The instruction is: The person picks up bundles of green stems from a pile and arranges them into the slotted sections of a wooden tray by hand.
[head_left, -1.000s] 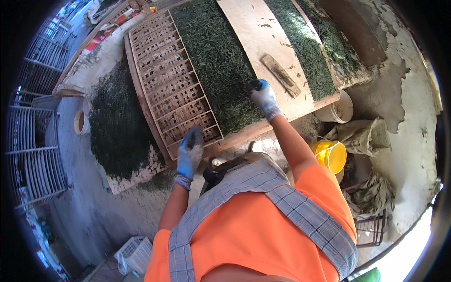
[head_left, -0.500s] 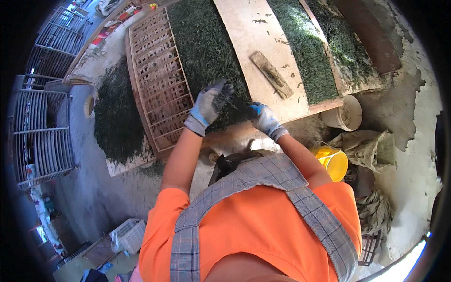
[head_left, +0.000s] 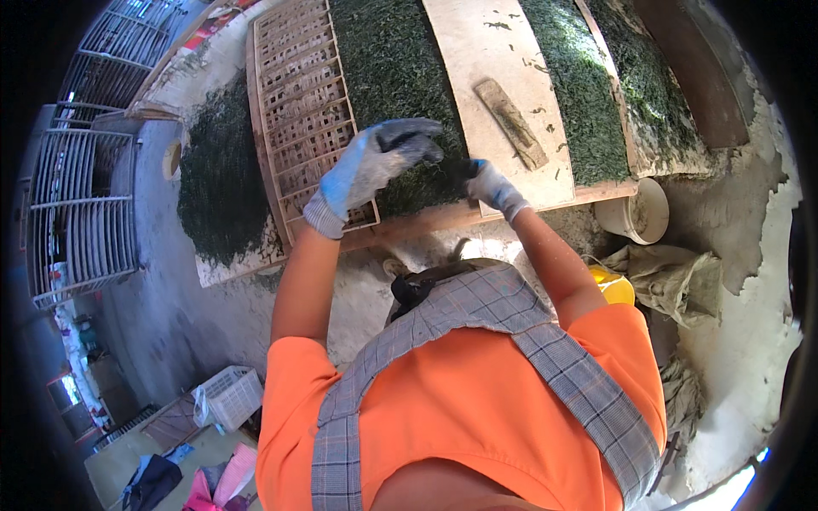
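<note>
Both hands wear grey gloves with blue patches and dark fingers. My left hand (head_left: 371, 166) hovers over the front of a strip of dark green shredded leaves (head_left: 388, 72), fingers stretched toward the right and thumb apart. Close by on its right, my right hand (head_left: 497, 187) is at the front corner of a pale board (head_left: 498, 55). Its dark fingertips curl together against the leaves' edge; whatever they pinch, if anything, is hidden. A worn wooden slat (head_left: 511, 123) lies aslant on the board. Left of the strip is a wooden lattice frame (head_left: 305, 94).
More green leaves (head_left: 223, 170) cover the table's left end, and another strip (head_left: 588, 111) lies right of the board. A white bucket (head_left: 648, 213), a yellow bucket (head_left: 615, 285) and a sack (head_left: 665, 277) stand at the right. Metal racks (head_left: 85, 204) line the left; a white crate (head_left: 232, 396) sits behind.
My left hand has risen nearer the camera and opened out, its fingers now pointing right. The right hand stays by the board's corner, its fingers curled. The whole view has shifted slightly.
</note>
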Action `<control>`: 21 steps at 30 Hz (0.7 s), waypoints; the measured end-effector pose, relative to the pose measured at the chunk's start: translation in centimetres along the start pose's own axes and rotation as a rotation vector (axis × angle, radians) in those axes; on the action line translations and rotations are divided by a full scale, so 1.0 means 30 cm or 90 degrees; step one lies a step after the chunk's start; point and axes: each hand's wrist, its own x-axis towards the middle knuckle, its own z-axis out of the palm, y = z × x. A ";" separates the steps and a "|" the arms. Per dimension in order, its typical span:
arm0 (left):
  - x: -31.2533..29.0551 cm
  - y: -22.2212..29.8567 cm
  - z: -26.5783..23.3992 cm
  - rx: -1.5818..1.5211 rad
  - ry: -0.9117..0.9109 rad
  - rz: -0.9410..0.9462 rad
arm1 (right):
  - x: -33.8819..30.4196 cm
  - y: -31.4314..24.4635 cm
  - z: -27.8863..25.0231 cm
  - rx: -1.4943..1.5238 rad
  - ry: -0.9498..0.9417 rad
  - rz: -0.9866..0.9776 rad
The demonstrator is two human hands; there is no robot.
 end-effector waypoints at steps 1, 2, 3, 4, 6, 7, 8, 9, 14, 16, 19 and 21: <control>0.011 -0.006 0.004 -0.037 -0.029 -0.001 | 0.036 0.055 -0.011 0.136 0.000 -0.032; 0.019 -0.022 -0.002 -0.073 -0.055 -0.002 | 0.052 0.059 -0.028 0.278 -0.051 -0.089; 0.031 -0.051 -0.014 0.036 -0.049 -0.037 | 0.060 0.066 -0.059 0.164 -0.011 -0.071; 0.031 -0.097 -0.045 0.042 -0.038 -0.082 | 0.054 0.037 -0.081 0.051 0.025 -0.053; 0.005 -0.214 -0.123 0.052 -0.013 -0.173 | -0.037 -0.143 -0.078 -0.179 0.143 -0.016; -0.012 -0.217 -0.117 -0.114 -0.033 -0.183 | -0.032 -0.121 -0.082 -0.132 0.183 -0.064; -0.009 -0.219 -0.107 -0.087 -0.031 -0.159 | -0.029 -0.105 -0.084 -0.086 0.221 -0.112; -0.004 -0.216 -0.093 -0.060 -0.028 -0.135 | -0.025 -0.091 -0.100 0.014 0.177 -0.096; 0.013 -0.084 -0.049 -0.016 -0.016 -0.007 | -0.084 -0.218 -0.042 0.117 0.050 -0.337; 0.043 -0.040 -0.035 0.048 -0.030 0.027 | -0.114 -0.314 -0.025 0.249 -0.064 -0.364; 0.077 -0.007 -0.005 0.084 -0.055 0.068 | -0.073 -0.338 -0.050 0.445 -0.324 -0.336; 0.081 -0.014 0.000 0.051 -0.008 0.106 | -0.019 -0.322 -0.080 0.284 -0.315 -0.322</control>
